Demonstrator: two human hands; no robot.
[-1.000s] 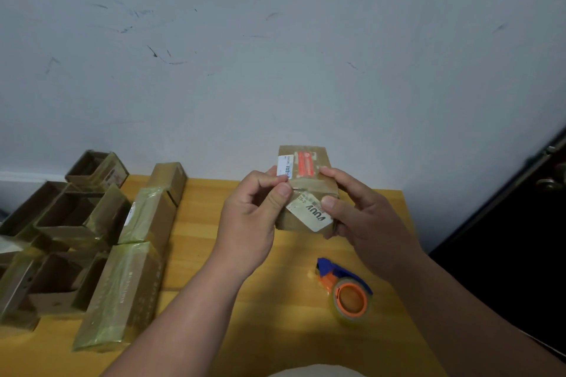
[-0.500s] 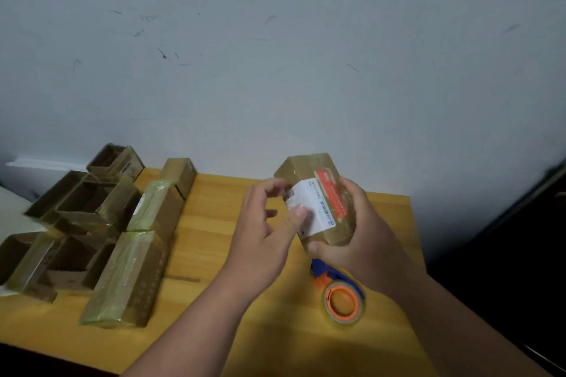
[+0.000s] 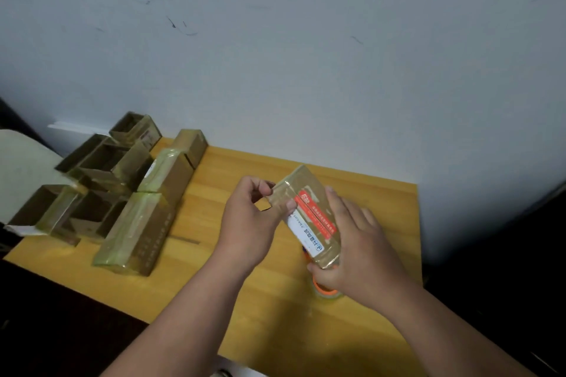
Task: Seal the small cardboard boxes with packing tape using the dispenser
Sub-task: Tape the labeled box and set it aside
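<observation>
Both hands, left (image 3: pixel 249 223) and right (image 3: pixel 356 242), clamp the box (image 3: pixel 309 217); its red-and-white label (image 3: pixel 314 223) is unreadable, now tilted lower at centre frame.

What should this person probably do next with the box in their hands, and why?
Probably set the box down and pick up the tape dispenser. Both hands are busy: the right hand grips the box, the left hand pinches its upper end, and the dispenser lies untouched on the table beneath.

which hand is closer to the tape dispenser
Right. The right hand, holding the box, sits directly over the dispenser; the left hand is farther left.
</observation>
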